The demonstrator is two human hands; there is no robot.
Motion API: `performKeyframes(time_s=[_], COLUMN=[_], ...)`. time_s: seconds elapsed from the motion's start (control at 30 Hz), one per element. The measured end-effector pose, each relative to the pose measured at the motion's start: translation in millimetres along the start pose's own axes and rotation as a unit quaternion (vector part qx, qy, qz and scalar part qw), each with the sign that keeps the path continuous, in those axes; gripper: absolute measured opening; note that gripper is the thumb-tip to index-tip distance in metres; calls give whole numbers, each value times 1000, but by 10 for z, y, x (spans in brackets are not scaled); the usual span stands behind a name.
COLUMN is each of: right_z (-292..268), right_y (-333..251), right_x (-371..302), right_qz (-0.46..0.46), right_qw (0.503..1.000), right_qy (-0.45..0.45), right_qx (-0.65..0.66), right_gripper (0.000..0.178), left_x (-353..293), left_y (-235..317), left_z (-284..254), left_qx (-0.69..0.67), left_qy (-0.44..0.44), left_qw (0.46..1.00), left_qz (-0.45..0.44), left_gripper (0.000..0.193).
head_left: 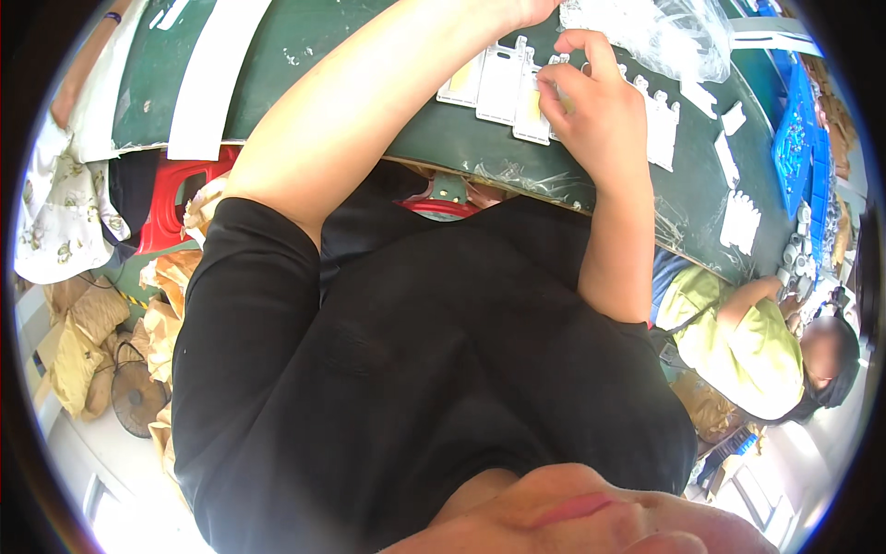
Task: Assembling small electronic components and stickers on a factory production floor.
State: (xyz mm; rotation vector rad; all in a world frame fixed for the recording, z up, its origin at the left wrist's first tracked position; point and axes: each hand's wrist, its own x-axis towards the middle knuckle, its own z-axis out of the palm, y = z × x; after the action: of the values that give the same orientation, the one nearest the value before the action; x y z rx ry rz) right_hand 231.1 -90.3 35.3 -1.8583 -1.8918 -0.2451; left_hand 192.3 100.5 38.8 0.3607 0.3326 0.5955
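A: In the head view, where is the right hand [600, 120] hovering?
B: Over the near side of the green table [360, 194], above a row of flat white holders [501, 85]. Its thumb and forefinger are bending toward each other beside one holder with a yellowish patch, but I can't tell whether they are pinching anything or touching it.

A: And the left hand?
B: The left forearm [360, 102] is crossing the table toward the far side, and the left hand [535, 7] is running out of the picture at the top. Its fingers aren't showing enough, so I can't tell whether they're apart or together.

A: How are the holders lying?
B: Side by side along the near edge, some overlapping, small clips pointing away from the person. Some are sitting left of the right hand; a further group [662, 134] is lying just to its right.

A: So how far along are things looking?
B: Partway, I'd judge: several holders are lying in line, while a clear plastic bag [688, 46] is sitting at the far side and loose white pieces [726, 159] are lying to the right. A small white cluster [740, 222] is resting nearer the right edge. Which ones are finished I can't tell; nothing is marking them apart clearly, so how many are remaining is uncertain.
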Motion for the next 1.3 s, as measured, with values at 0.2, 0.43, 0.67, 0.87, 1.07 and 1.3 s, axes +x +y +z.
performKeyframes(time_s=[0.2,0.43,0.67,0.87,1.07,1.3], right_z=[38,78,83,89,101,-21], right_y=[14,48,65,67,77,105], right_x=[11,8,-24,-32,-17,41], right_qz=[5,-13,-6,-3,-1,-24], right_qw=[1000,1000,1000,1000,1000,994], right_qy=[5,-5,-8,-10,-11,57], right_qx=[-2,-21,-24,-22,-16,92], right_gripper=[14,11,5,5,6,7], left_x=[-22,-58,-30,-31,77,-152], left_y=[-4,41,-6,-40,-32,-13], left_z=[10,51,22,40,-86,110], left_qx=[0,7,23,34,64,89], left_qy=[-29,-39,-57,-50,-79,-91], left_qw=[999,999,998,996,991,983], left_qz=[-17,-14,-24,-62,-90,-133], left_gripper=[29,28,23,23,24,45])
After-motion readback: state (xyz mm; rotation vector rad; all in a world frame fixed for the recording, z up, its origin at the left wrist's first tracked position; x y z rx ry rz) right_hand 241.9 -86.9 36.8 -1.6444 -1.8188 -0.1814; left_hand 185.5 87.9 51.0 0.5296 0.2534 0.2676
